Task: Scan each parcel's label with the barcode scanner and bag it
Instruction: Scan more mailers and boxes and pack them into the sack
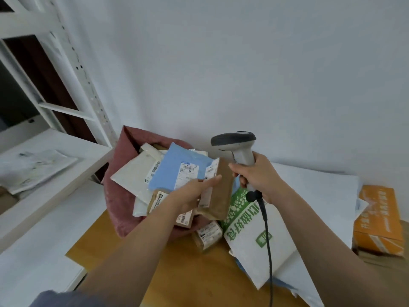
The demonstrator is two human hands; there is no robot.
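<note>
Brown parcel [218,191] held in left hand [194,191] fingers; right hand [257,173] grips scanner [238,147] beside its edge.

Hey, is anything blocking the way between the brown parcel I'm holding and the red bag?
Nothing visible does. The left hand holds the brown parcel right at the red bag, whose mouth is open but already piled with parcels, the blue mailer topmost. The right hand grips the scanner off to the side.
</note>
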